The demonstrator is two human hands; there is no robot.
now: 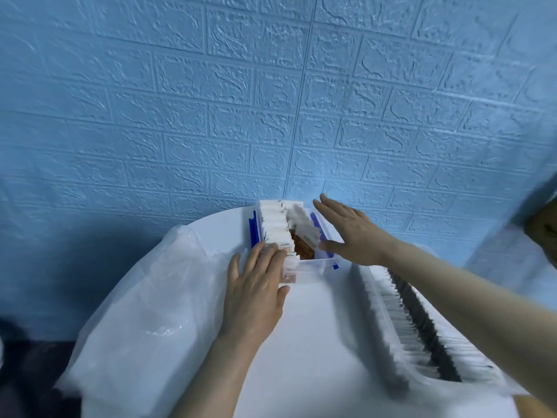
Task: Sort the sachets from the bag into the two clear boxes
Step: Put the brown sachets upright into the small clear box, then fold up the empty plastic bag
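Two clear boxes sit on a round white desk (307, 342) against a blue brick-patterned wall (271, 101). The far box (304, 268), at the desk's far edge, has clear walls and blue clips along its long sides. It holds white sachets (275, 224) standing on edge in a tight row along its left side, a second, looser row on the right, and brown sachets (304, 247) showing between them near the front. One white sachet at the near end bears small brown lettering, too blurred to read.

The near box (401, 336) runs along the desk's right edge and is packed with upright white sachets in two long rows with a dark gap between; it is smeared by motion blur.

A crumpled translucent plastic bag (156, 297) covers the desk's left edge.

The left hand (256, 291) lies on the far box's near left corner, fingers (272, 254) pressed together and flat against the front sachets. The right hand (349, 230) is over that box's right wall, fingers spread and empty, the thumb just beside the right row.
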